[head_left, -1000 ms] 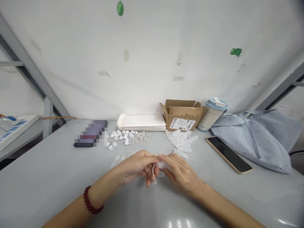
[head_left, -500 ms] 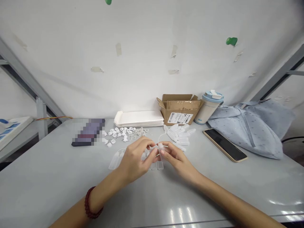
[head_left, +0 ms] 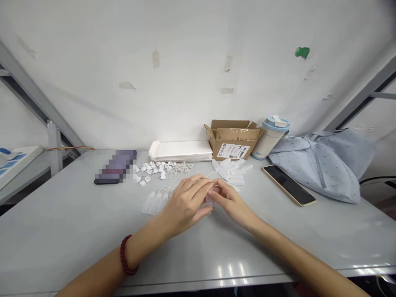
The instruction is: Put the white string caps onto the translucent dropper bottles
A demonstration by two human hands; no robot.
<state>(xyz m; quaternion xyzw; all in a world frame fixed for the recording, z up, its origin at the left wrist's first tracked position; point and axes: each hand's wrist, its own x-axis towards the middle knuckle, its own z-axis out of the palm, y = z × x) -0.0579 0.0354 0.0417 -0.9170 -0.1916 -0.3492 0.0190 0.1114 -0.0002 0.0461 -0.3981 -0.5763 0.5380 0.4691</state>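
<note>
A translucent plastic tube (head_left: 210, 201) is held upright between my two hands over the middle of the table. My right hand (head_left: 232, 203) pinches it from the right, thumb and fingers closed. My left hand (head_left: 185, 201) is closed round the tube's upper left, its fingers reaching across the top and covering it. A thin white cord arcs above the fingertips. Left of my left hand lies a row of similar tubes with cord loops (head_left: 155, 203), partly hidden by the hand. Behind my right hand is a pile of loose translucent tubes (head_left: 232, 171).
White caps (head_left: 154, 168) and pale cord loops (head_left: 183, 168) lie behind my left hand. Along the wall stand a white flat stack (head_left: 182, 150), an open cardboard box (head_left: 235, 142) and a cup (head_left: 269, 140). A phone (head_left: 287, 185) and a blue cloth bag (head_left: 321, 169) are rightward.
My left hand has swung its fingers up and over the tube's top, hiding it. More of the tube row on the left is uncovered. The view has shifted slightly.
</note>
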